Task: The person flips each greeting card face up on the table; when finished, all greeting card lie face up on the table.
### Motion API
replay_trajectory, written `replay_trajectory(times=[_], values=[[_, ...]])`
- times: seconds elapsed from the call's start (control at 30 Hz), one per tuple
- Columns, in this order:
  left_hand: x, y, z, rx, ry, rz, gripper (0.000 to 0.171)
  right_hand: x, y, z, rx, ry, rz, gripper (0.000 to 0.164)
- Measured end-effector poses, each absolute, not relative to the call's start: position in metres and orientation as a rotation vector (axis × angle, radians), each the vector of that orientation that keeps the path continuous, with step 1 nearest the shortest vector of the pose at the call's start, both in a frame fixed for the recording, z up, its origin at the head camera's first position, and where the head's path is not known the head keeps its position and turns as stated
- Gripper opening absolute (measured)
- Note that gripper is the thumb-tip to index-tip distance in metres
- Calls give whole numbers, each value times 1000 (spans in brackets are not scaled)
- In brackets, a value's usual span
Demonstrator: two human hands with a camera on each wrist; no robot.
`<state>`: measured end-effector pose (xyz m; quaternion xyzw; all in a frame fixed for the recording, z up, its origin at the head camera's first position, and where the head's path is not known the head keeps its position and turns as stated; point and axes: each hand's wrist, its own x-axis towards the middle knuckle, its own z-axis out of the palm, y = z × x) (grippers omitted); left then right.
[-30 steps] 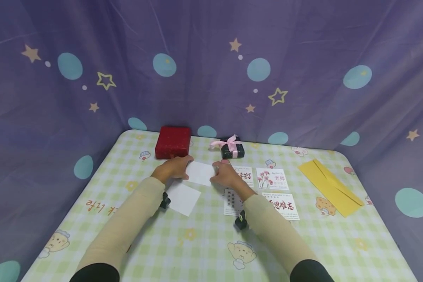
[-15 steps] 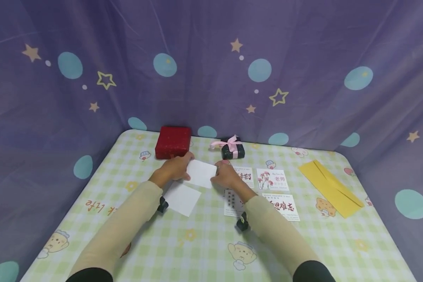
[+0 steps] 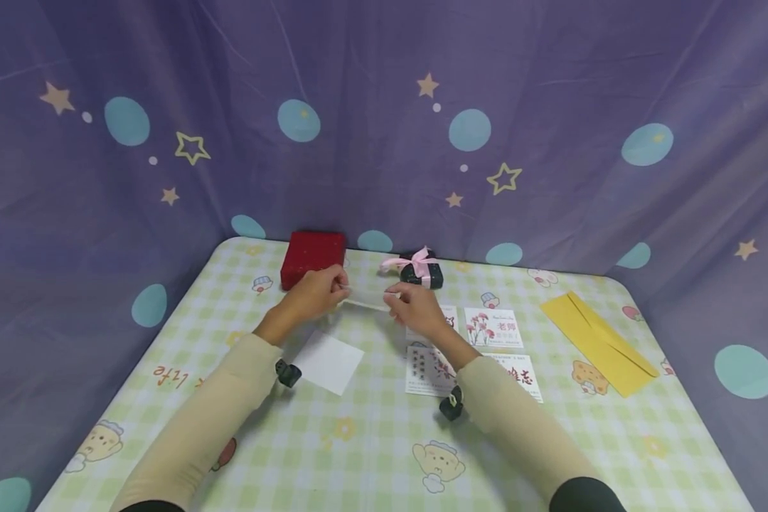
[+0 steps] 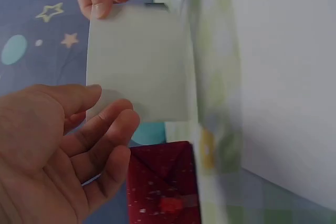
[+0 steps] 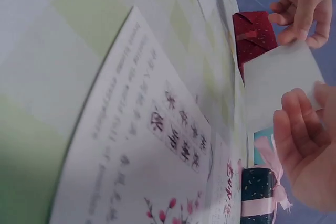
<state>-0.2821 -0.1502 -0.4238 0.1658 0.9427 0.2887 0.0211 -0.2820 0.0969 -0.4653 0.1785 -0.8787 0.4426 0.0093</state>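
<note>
A blank white card [image 3: 368,301] is held up off the table between both hands, tilted so that the head view sees it nearly edge-on. My left hand [image 3: 315,291] pinches one end near the red box [image 3: 313,257]. The opposite end is pinched by my right hand [image 3: 418,308], in front of the small dark gift box [image 3: 425,274] with a pink bow. In the left wrist view the face of the card [image 4: 139,61] looks plain, with the thumbs along one edge. Another blank white card [image 3: 331,363] lies below the left hand.
Several printed cards [image 3: 494,328] lie on the right of the checked tablecloth [image 3: 358,455], some partly hidden under the right hand and arm. Farther right lies a yellow envelope [image 3: 598,343]. A purple curtain [image 3: 371,163] hangs behind the table.
Both hands have raised the white card from near the table and tipped it from face-up to almost edge-on. The other cards and boxes have stayed in place.
</note>
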Motion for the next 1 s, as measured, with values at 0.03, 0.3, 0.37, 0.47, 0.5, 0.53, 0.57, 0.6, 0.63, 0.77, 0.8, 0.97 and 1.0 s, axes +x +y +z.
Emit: replay_trajectory(times=[0.03,0.3,0.37,0.47,0.5,0.53,0.57,0.6,0.63,0.77,0.8,0.97,1.0], values=[[-281,-150,-422,525,2927,924,15,-282,98,-465,561,-2723,1418,22],[-276,-149,-421,566,2962,959,12,-282,107,-464,510,-2616,1597,25],[-275,-149,-422,587,2968,969,11,-283,108,-465,537,-2612,1604,21],[-276,-150,-423,613,2963,985,20,-285,111,-467,580,-2658,1570,29],[-276,-150,-424,622,2960,980,26,-286,112,-468,598,-2677,1557,35],[-276,-150,-425,633,2954,973,32,-286,113,-468,619,-2697,1539,43],[-276,-151,-426,632,2943,958,38,-287,114,-469,635,-2723,1507,49],[-276,-151,-428,639,2933,939,42,-287,116,-469,655,-2747,1471,55],[-276,-151,-429,656,2921,919,46,-287,117,-469,682,-2766,1439,59],[-274,-151,-438,729,2869,808,49,-288,122,-470,773,-2856,1318,66],[-273,-150,-439,742,2858,786,49,-288,123,-470,791,-2878,1303,67],[-272,-149,-446,755,2829,703,49,-291,124,-472,831,-2957,1270,69],[-272,-149,-446,749,2822,699,49,-292,124,-472,835,-2970,1252,69]])
